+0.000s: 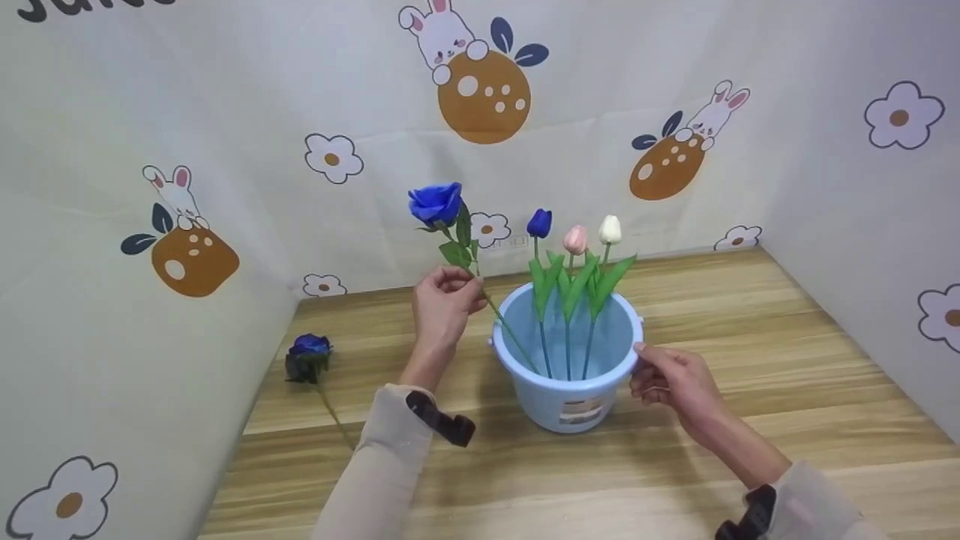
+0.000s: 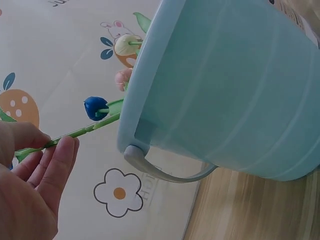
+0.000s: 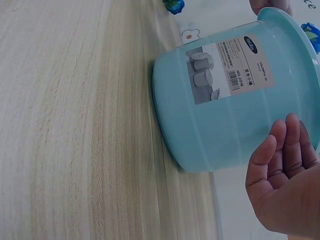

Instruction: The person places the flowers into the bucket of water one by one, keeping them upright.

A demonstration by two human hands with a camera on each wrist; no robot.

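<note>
My left hand [image 1: 444,304] pinches the green stem of a blue rose [image 1: 436,204] between thumb and fingers. The rose's bloom tilts up to the left, and its stem end reaches down inside a light blue bucket [image 1: 541,405]. Inside the bucket stand a blue tulip [image 1: 539,223], a pink tulip [image 1: 575,240] and a white tulip [image 1: 610,229], all with green leaves. At the bucket's right side, my right hand [image 1: 679,382] holds the rim, thumb at the edge and fingers [image 3: 291,145] bent along the outer wall.
A darker blue rose [image 1: 309,352] lies on the wooden tabletop [image 1: 750,420] at the left, its lower stem hidden by my sleeve. Patterned cloth walls [image 1: 360,90] with rabbits and flowers enclose the back and sides. A handle [image 2: 170,175] hangs along the bucket's side.
</note>
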